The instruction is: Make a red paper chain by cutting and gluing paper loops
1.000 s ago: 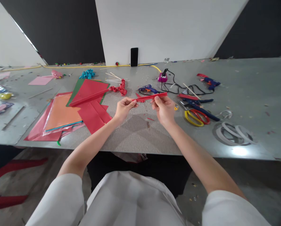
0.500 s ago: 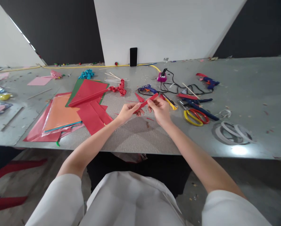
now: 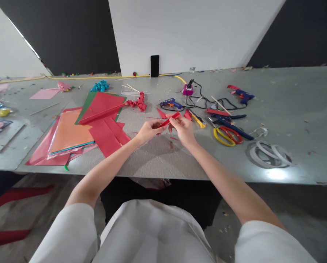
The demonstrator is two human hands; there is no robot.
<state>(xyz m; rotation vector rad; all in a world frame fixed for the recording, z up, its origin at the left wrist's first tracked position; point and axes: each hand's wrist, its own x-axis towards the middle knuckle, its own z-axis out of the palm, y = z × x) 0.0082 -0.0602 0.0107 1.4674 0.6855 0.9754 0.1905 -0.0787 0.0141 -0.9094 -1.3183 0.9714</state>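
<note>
Between my hands, above the near middle of the table, is a narrow folded strip of red paper (image 3: pixel 171 119), slanting up to the right. My left hand (image 3: pixel 150 130) grips its lower left end between thumb and fingers. Thumb and fingers of my right hand (image 3: pixel 184 128) pinch it nearer the upper right end. Small red paper scraps (image 3: pixel 161 113) lie just behind it. A yellow utility knife (image 3: pixel 198 119) rests right of my right hand. Red paper sheets (image 3: pixel 105 137) lie left of my left hand.
Scissors (image 3: pixel 228 136), pliers (image 3: pixel 232 122) and white tape rolls (image 3: pixel 271 155) lie to the right. Two glue guns (image 3: pixel 172 103) with black cords stand further back, near a purple plug adapter (image 3: pixel 188 89). A phone (image 3: pixel 154 66) leans on the wall. Orange paper (image 3: pixel 70 131) lies left.
My right hand has shifted slightly left and down along the paper strip, closer to my left hand. The strip still slants between both hands.
</note>
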